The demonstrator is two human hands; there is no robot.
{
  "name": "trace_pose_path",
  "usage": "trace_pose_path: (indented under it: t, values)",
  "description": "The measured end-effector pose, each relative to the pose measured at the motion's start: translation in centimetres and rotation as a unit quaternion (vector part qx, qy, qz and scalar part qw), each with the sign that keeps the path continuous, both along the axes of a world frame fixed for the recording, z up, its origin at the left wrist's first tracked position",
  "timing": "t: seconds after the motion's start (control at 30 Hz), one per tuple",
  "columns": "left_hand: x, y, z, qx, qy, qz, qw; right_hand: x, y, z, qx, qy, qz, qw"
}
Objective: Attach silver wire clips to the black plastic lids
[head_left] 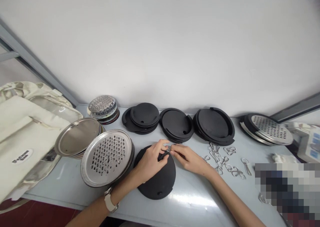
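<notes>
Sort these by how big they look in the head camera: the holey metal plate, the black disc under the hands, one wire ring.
1. holey metal plate
2. black disc, nearly alike, partly hidden by hands
3. wire ring

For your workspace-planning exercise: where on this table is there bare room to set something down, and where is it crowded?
Bare table shows at the front edge, between the black disc under both hands and the metal clips. A smaller patch lies left, before the perforated metal plate. The back row is crowded: black lid stacks side by side along the wall. The left hand and right hand meet at the disc's top edge.
</notes>
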State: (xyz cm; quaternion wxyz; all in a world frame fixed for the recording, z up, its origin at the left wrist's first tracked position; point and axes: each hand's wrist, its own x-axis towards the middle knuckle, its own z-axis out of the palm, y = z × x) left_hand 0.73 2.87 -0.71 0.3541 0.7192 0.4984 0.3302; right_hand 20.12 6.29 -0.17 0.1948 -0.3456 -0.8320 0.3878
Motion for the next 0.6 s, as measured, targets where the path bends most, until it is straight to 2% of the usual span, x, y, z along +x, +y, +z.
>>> trace_pose_path:
  t: [0.6]
  values:
    - [0.07, 0.01, 0.31, 0.023, 0.009, 0.008, 1.0, -0.46, -0.09, -0.65, 0.014, 0.015, -0.01, 1.0]
